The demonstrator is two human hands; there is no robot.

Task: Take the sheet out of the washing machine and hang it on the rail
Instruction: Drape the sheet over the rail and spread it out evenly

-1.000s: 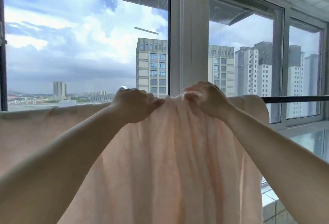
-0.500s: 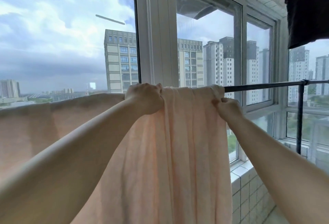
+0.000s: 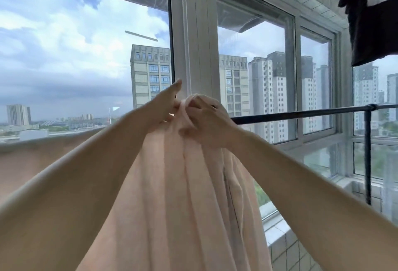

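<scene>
A pale pink sheet [image 3: 183,195] hangs over the dark horizontal rail [image 3: 301,113], bunched into long folds below my hands and spreading left along the rail. My left hand [image 3: 165,104] pinches the top fold of the sheet, its thumb sticking up. Right beside it, my right hand [image 3: 206,124] grips the bunched top of the sheet where it crosses the rail. Both forearms reach up from the bottom corners. Where the sheet covers it, the rail is hidden.
Large windows with a white frame post [image 3: 193,33] stand just behind the rail. A dark upright post [image 3: 367,158] supports the rail at right. Dark clothing [image 3: 374,12] hangs at the top right. A tiled ledge [image 3: 286,247] runs below the windows.
My hands have come together at the top of the sheet, the right hand moving left and up, and the cloth between them has been gathered into a narrower bunch.
</scene>
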